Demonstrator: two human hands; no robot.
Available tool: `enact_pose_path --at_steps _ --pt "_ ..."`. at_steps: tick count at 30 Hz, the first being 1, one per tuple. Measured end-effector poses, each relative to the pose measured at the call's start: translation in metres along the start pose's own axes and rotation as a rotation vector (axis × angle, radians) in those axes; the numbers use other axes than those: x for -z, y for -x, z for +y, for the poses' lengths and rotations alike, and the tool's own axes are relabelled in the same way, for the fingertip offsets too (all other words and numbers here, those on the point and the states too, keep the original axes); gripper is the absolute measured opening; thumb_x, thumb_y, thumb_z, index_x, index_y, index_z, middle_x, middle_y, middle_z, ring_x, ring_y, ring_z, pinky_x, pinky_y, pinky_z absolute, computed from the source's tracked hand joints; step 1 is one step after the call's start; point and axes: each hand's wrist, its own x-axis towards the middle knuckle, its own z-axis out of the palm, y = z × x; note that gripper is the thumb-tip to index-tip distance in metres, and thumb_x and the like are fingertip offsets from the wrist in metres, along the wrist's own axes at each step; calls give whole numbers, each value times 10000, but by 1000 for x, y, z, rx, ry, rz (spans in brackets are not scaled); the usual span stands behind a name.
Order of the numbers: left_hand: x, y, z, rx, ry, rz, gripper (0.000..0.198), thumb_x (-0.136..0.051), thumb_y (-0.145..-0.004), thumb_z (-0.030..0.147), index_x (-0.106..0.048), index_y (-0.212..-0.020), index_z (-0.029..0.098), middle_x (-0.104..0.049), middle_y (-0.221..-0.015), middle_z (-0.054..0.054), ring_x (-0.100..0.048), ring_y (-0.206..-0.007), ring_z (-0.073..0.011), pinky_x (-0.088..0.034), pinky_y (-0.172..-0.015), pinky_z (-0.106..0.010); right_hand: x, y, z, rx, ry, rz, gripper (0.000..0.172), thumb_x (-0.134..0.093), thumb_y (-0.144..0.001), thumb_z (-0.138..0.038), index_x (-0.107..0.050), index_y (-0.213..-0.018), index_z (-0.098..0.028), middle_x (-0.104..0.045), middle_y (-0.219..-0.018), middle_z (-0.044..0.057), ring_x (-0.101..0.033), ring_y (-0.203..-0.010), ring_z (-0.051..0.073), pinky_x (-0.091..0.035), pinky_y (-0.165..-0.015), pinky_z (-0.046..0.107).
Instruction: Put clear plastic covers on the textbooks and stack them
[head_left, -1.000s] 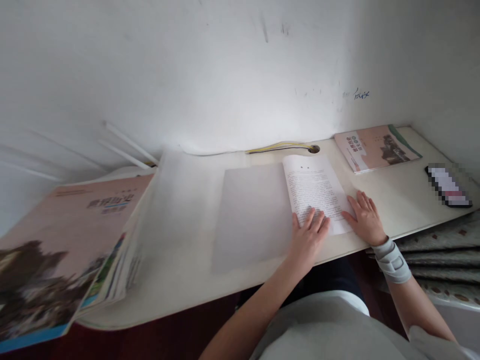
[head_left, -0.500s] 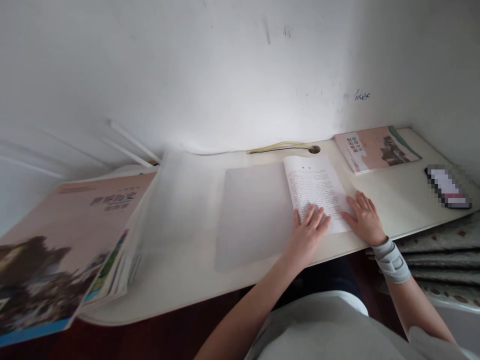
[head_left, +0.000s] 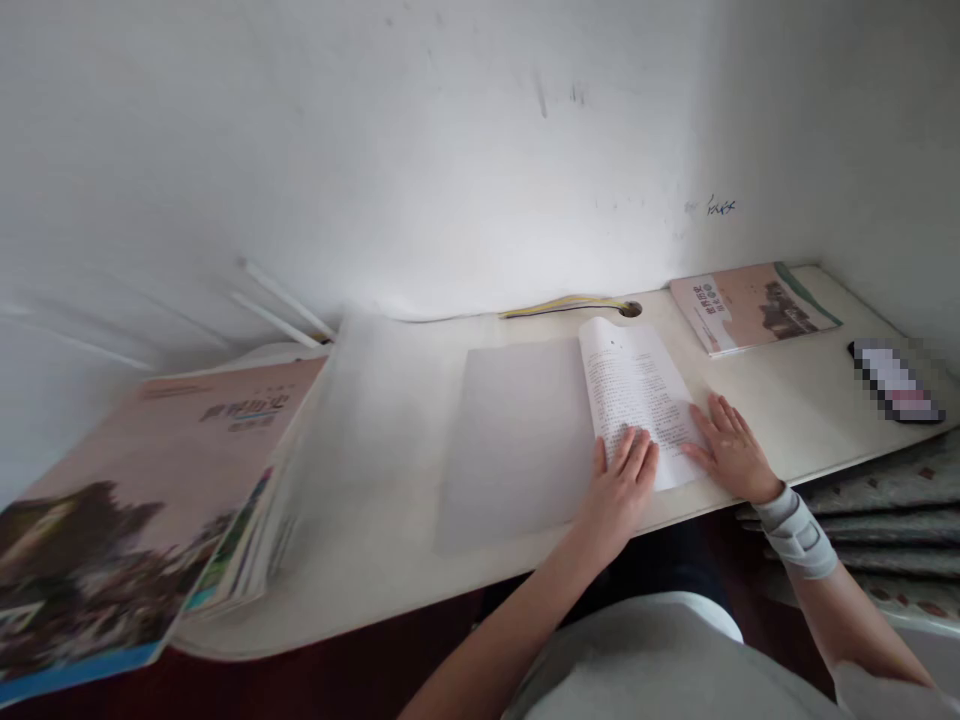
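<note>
Open booklet is lying flat on the white desk, near the front edge, blank page to the left, printed page to the right.

Left hand is being held flat on the lower corner of the printed page, by the fold, fingers together and extended, nothing pinched. Right hand is being rested palm down, fingers slightly spread, at the outer lower edge of the same page, partly on the desk; a grey wrist brace is being worn on that arm.

Risks, as judged:
- The booklet's lower edge is sitting close to the desk's front edge; a push toward the body is likely to slide it off into the lap.
- The page is being held only by flat pressure; a sideways drag of either palm could crease or tear it at the fold.
- The stack of textbooks at far left is overhanging the desk edge and tilting; a nudge could tip it to the floor.

Room and edges:
- Open desk is lying between booklet and stack, and behind the booklet up to the wall.
- A cable hole with a yellow cord is sitting just behind the page's top.
- To the right, a closed textbook and a phone are lying well apart from the right hand; the phone is near the desk's right edge.
</note>
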Motion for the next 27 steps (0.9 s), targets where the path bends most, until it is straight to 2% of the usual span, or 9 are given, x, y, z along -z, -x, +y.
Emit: enact_pose_path --at_steps 6,15,18,20,22,25,27 --pt "1 -1 -6 46 -12 -14 394 -360 -901 132 -500 -1265 189 -469 -1365 -114 -317 -1320 -327 -378 -978 -564 -1 0 -3 -19 16 -5 639 -377 -876 -540 -432 -1336 -100 -386 -1389 242 -314 -1319 328 -322 -1024 462" --pt "-2 -2 3 63 68 -8 381 -353 -903 138 -518 -1241 200 -509 -1330 -110 -342 -1314 -291 -340 -1011 -571 1 0 -3 -13 4 -8 643 -373 -877 -541 -438 -1327 -87 -384 -1390 243 -313 -1320 328 -321 -1027 467" --pt "-1 -3 2 26 85 -14 375 -351 -908 152 -520 -1238 207 -509 -1331 -106 -327 -1323 -284 -289 -1028 -603 2 0 -4 -14 2 -12 644 -384 -874 -538 -419 -1343 -98 -374 -1402 231 -311 -1322 321 -319 -1030 469" --pt "-3 -4 0 7 105 -4 373 -348 -910 152 -522 -1235 211 -508 -1333 -99 -332 -1322 -270 -297 -1032 -585 2 0 -5 -18 5 -7 639 -393 -872 -534 -404 -1354 -115 -364 -1414 216 -300 -1328 317 -312 -1034 473" --pt "-6 -5 -2 12 122 13 374 -345 -911 147 -518 -1237 211 -503 -1338 -95 -336 -1321 -266 -317 -1025 -572 2 0 -6 -17 13 -4 646 -395 -869 -539 -399 -1359 -119 -354 -1420 217 -294 -1331 323 -303 -1038 476" --pt "-4 -2 -1 -6 162 -4 371 -344 -919 168 -501 -1249 227 -489 -1352 -92 -313 -1331 -284 -285 -1019 -615 3 1 -6 -16 7 -13 680 -369 -871 -558 -381 -1368 -95 -347 -1417 236 -302 -1326 328 -302 -1040 469" --pt "4 1 -4 -39 236 -32 393 -389 -920 273 -436 -1309 250 -395 -1422 -102 -233 -1360 -313 -278 -1013 -626 3 1 -4 -27 -20 -20 692 -342 -876 -566 -364 -1376 -88 -357 -1412 233 -311 -1323 318 -313 -1035 463"
